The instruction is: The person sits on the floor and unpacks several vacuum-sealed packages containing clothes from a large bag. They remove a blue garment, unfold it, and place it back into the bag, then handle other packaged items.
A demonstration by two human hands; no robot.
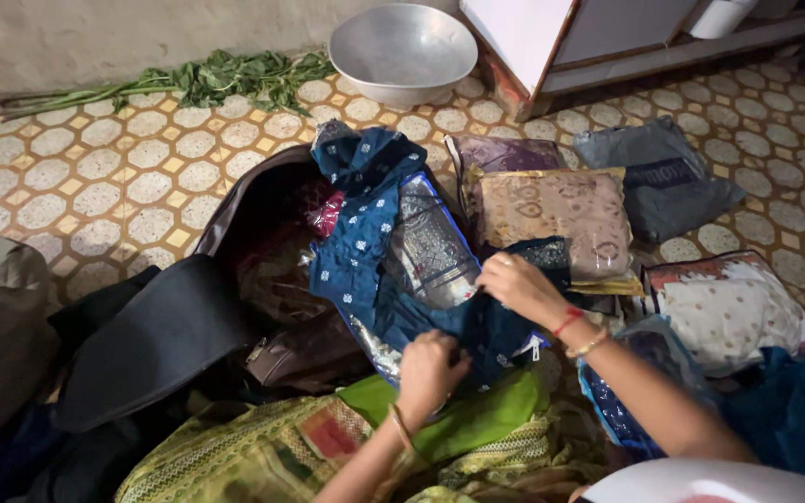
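Hands worked a dark blue white-dotted cloth garment (365, 233) at the scene's middle.
Left hand (429, 373) and right hand (519, 287) both pinched it closed; the clear plastic garment pouch (430, 251) underneath might have slipped or torn if tugged.

- There is one view only, from a camera worn on the person's head, so no second view shares any part of the scene.
- It looks steeply down and forward at the tiled floor (123, 186), from close above the person's lap.
- Both forearms enter from the bottom edge; the left hand (430, 373) and right hand (519, 284) sit near the middle of the frame, close to the lens.
- The far edge of the view reaches a metal bowl (402, 51), a bunch of green leaves (216, 82) and the foot of a wall (95, 37), all well away from the hands.
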